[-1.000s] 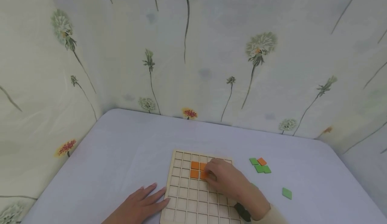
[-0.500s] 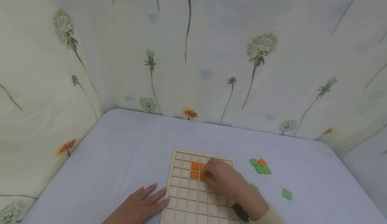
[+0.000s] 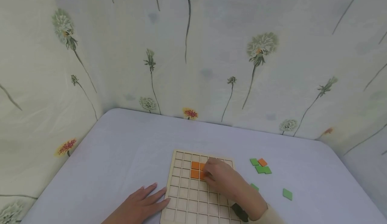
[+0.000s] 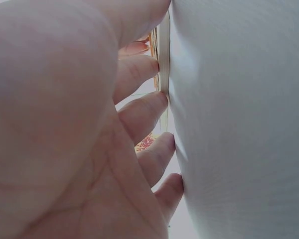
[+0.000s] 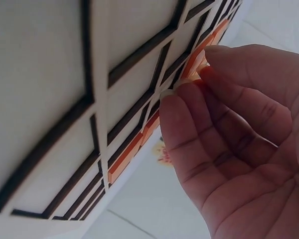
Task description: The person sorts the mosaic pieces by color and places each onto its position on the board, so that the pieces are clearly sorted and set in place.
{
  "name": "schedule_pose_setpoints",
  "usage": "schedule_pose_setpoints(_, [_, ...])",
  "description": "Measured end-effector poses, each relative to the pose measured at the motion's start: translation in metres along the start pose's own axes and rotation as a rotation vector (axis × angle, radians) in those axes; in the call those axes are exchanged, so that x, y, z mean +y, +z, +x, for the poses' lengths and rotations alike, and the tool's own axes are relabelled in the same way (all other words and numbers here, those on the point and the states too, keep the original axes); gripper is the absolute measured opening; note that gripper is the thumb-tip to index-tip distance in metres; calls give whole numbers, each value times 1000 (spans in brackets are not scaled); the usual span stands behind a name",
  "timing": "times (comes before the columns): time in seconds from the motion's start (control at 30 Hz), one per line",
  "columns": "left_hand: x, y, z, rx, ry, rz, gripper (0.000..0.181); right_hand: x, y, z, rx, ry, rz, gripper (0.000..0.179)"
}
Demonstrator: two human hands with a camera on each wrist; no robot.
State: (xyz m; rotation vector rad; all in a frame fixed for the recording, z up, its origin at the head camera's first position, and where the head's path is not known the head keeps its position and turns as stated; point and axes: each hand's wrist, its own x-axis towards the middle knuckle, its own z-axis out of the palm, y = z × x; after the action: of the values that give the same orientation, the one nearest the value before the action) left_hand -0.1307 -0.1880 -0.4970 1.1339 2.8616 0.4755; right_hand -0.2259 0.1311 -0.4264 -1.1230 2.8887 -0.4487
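Note:
A wooden grid board [image 3: 184, 193] lies on the table, with a block of orange square tiles [image 3: 195, 165] set in its upper cells. My right hand [image 3: 225, 180] is over the board, thumb and fingertips pinching the orange tile [image 3: 202, 175] at the block's lower right corner. The right wrist view has those curled fingers [image 5: 184, 107] close against the grid, partly hiding the orange tiles [image 5: 197, 56]. With fingers spread, my left hand [image 3: 140, 204] rests flat on the table, its fingertips at the board's left edge. In the left wrist view the fingertips [image 4: 152, 107] line the board's side [image 4: 164, 55].
Right of the board lie several green tiles [image 3: 259, 169] with one orange tile [image 3: 262, 162]. A single green tile [image 3: 287, 194] sits farther right, another green tile [image 3: 254, 186] beside my right forearm. Something dark green [image 3: 240, 212] shows under the right wrist. Flower-patterned cloth [image 3: 208, 49] rises behind the table.
My right hand has shifted very slightly left, its fingers staying at the same orange tile. The left hand has not moved.

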Motion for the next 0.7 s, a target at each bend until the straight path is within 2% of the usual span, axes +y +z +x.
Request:
schedule_pose_setpoints(0.13, [1, -1, 1, -32, -26, -34, 80, 2, 0, -3, 8, 5, -13, 5])
schedule_pose_setpoints(0.27, [2, -1, 2, -40, -34, -27, 81, 4, 0, -7, 24, 20, -6, 6])
schedule_pose_setpoints(0.53, [0, 3, 1, 3, -5, 20, 80, 10, -3, -12, 13, 46, -11, 10])
schedule_pose_setpoints(0.7, [-2, 5, 0, 27, 24, 45, 79, 16, -10, -21, -16, 121, 4, 17])
